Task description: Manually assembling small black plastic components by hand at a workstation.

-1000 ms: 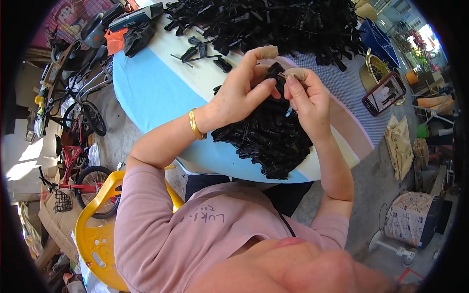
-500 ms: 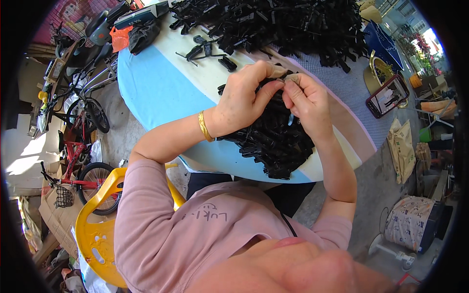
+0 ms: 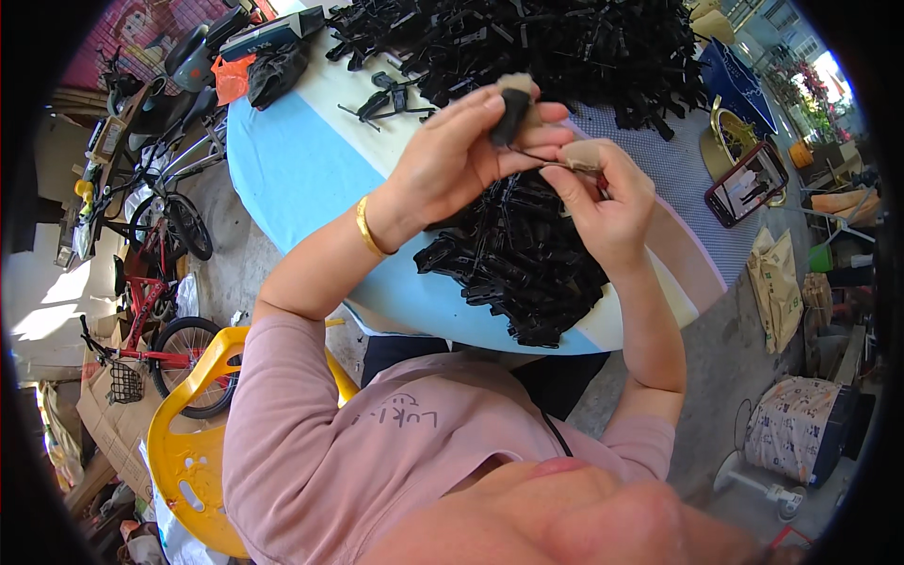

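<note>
1. The small black clip (image 3: pixel 513 115) is held above the round table (image 3: pixel 292 169), raised between both hands, over the near pile of black clips (image 3: pixel 527 259).
2. The left hand (image 3: pixel 452 155) pinches the black clip between thumb and taped fingertips; the grip is closed on it.
3. The right hand (image 3: pixel 603 198) holds a thin metal wire (image 3: pixel 541 160) at its right end, thumb and taped forefinger closed on it; the wire's other end runs to the clip.
4. A gold bangle (image 3: pixel 369 228) sits on the left wrist.
5. A much larger heap of black parts (image 3: pixel 565 47) covers the far side of the table; a few loose pieces (image 3: pixel 391 99) lie beside it on the bare top.
6. A phone (image 3: pixel 746 184) lies at the table's right edge; a yellow chair (image 3: pixel 193 452) stands at the lower left, with bicycles (image 3: pixel 155 282) beyond.
7. Risk, as a judgement: the wire is thin and springy. A slack pinch could let it flick free and drop into the near pile, where it would be hard to find.
8. Risk: pushing at an angle could bend the wire or prick a fingertip where the tape ends.
</note>
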`<move>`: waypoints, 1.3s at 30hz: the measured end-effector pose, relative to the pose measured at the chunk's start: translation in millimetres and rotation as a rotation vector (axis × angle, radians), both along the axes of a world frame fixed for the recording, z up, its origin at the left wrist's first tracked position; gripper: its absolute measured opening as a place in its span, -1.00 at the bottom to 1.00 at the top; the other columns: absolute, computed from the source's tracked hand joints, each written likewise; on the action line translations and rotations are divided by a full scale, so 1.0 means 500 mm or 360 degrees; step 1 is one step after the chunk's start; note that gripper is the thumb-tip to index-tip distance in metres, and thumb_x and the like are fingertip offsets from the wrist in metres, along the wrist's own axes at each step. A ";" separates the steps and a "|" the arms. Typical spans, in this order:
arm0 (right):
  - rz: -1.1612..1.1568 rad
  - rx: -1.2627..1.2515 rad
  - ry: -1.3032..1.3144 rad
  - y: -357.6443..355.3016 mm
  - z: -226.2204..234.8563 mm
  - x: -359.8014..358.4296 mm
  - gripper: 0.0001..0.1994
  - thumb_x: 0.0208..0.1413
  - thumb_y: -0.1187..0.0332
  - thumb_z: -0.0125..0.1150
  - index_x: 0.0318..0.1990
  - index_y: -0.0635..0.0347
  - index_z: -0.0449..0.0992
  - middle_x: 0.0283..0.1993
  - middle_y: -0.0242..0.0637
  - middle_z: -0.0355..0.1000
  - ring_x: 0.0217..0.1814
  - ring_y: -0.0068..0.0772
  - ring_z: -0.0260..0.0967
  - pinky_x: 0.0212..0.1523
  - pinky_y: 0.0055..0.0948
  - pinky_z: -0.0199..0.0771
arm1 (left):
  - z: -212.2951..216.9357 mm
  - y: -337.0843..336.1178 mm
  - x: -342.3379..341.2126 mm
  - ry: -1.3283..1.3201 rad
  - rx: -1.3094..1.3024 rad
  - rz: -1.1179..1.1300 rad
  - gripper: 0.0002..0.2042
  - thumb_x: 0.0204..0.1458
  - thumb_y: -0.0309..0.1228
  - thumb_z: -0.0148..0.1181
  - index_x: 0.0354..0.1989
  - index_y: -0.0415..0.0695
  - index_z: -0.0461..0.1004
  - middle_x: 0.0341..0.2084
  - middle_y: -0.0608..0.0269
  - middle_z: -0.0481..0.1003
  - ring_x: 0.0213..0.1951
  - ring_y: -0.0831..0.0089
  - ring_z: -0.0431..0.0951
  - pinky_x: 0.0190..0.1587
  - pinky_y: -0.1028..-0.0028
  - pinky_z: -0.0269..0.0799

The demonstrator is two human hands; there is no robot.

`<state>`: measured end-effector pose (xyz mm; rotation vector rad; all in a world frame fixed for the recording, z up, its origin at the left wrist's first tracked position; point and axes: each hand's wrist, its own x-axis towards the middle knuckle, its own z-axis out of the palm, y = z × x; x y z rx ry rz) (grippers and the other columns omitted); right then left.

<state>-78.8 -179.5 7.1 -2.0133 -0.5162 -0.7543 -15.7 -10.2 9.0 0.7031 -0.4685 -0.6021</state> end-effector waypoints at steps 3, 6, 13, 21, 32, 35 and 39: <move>0.0027 0.0095 -0.0076 0.001 -0.001 0.000 -0.87 -0.12 0.51 0.31 -0.45 0.28 0.44 -0.51 -0.46 0.35 -0.58 -0.78 0.12 -0.59 -0.78 0.08 | -0.015 -0.002 0.001 0.0163 -0.0029 -0.0131 -0.68 0.19 -0.40 -0.27 0.07 -0.27 0.18 -0.05 -0.05 0.33 -0.06 0.23 0.44 0.01 0.29 0.40; 0.0122 0.0158 -0.0090 0.004 0.009 -0.005 -0.86 -0.12 0.50 0.31 -0.44 0.29 0.45 -0.50 -0.46 0.37 -0.55 -0.78 0.17 -0.56 -0.80 0.14 | -0.024 -0.004 -0.001 -0.0103 0.0258 -0.0072 -0.65 0.16 -0.50 -0.19 0.12 -0.27 0.14 -0.19 0.15 0.37 -0.19 0.45 0.47 -0.05 0.42 0.46; 0.0174 0.0661 0.0507 0.001 0.000 -0.001 -0.81 -0.06 0.49 0.27 -0.30 0.29 0.41 -0.41 -0.43 0.40 -0.39 -0.71 0.31 -0.40 -0.74 0.32 | -0.014 0.003 -0.031 -0.1073 0.0706 0.0040 -0.58 0.09 -0.60 -0.10 0.16 -0.29 0.08 -0.02 0.14 0.31 -0.07 0.43 0.41 0.01 0.46 0.38; 0.0410 0.0841 0.1021 -0.012 -0.001 0.006 -0.86 0.12 0.38 0.07 -0.28 0.27 0.44 -0.54 -0.49 0.29 -0.62 -0.82 0.06 -0.63 -0.81 0.00 | -0.016 0.001 -0.026 -0.0874 0.0707 0.0180 -0.61 0.01 -0.64 0.02 0.06 -0.29 0.16 -0.13 0.19 0.36 -0.14 0.49 0.45 -0.08 0.51 0.40; 0.0308 0.0621 0.0878 0.007 -0.002 -0.006 -0.85 0.13 0.41 0.03 -0.25 0.29 0.47 -0.60 -0.49 0.27 -0.68 -0.84 -0.01 -0.70 -0.81 -0.09 | -0.030 -0.007 -0.027 -0.0898 0.0626 0.0374 -0.72 0.03 -0.62 0.05 -0.07 -0.28 0.24 -0.17 0.21 0.38 -0.15 0.54 0.41 -0.06 0.54 0.36; 0.0317 0.0666 0.0926 0.017 -0.004 -0.002 -0.85 0.13 0.41 0.03 -0.25 0.29 0.47 -0.60 -0.49 0.27 -0.69 -0.85 -0.01 -0.70 -0.80 -0.10 | -0.042 -0.005 -0.031 -0.1329 0.0855 0.0848 -0.80 -0.05 -0.60 0.14 -0.23 -0.27 0.34 -0.41 0.22 0.46 -0.40 0.63 0.47 -0.35 0.60 0.42; 0.0351 0.0641 0.0862 0.021 0.002 -0.005 -0.85 0.13 0.42 0.02 -0.25 0.30 0.47 -0.61 -0.50 0.27 -0.66 -0.84 0.02 -0.69 -0.81 -0.07 | -0.047 -0.016 -0.037 -0.1385 0.0766 0.1045 -0.81 -0.09 -0.60 0.18 -0.27 -0.25 0.38 -0.48 0.20 0.46 -0.51 0.60 0.44 -0.47 0.58 0.38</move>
